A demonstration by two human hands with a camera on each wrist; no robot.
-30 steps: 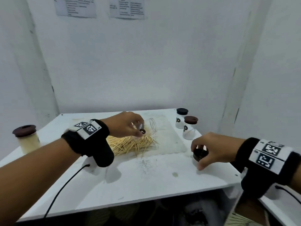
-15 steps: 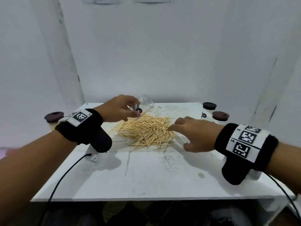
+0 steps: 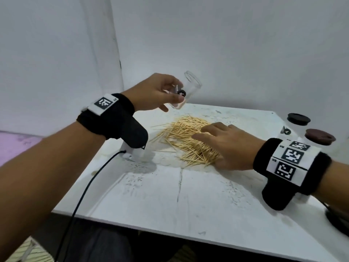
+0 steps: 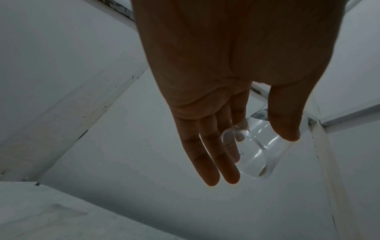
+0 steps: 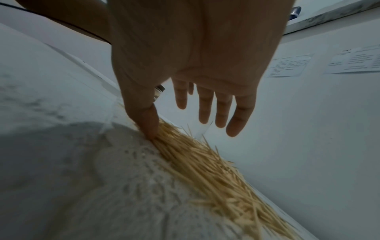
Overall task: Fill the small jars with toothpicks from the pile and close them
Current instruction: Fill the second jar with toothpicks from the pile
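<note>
Under the right hand's fingers: the toothpick pile lies loose on the white surface; nothing has been gathered from it that the views show.

Right hand: palm down over the near side of the pile, fingers spread and straight; in the right wrist view the thumb tip touches the toothpicks while the other fingers hang just above them. It grips nothing.

Left hand: raised above the far side of the pile, its thumb and fingers curled round a clear small jar, with two fingers loosely extended.

Jar between the left fingers: tilted, its open mouth pointing up and away from the person; it looks empty and has no lid on it. A small dark round mark shows on its side.

Beyond the right wrist: two more small jars, one with a black lid, one with a brown lid, stand near the surface's far right edge, just beside each other. Whether they hold toothpicks cannot be told, as the wrist band hides most of their bodies.

Done so far, as I judge it: one jar opened and held ready; no filled jar is visible.

Left to do: pinch up a bundle from the pile, feed it into the held jar, close it, and then deal with the other two jars if they are still empty.

Stage: early, at the first grab from the pile.
</note>
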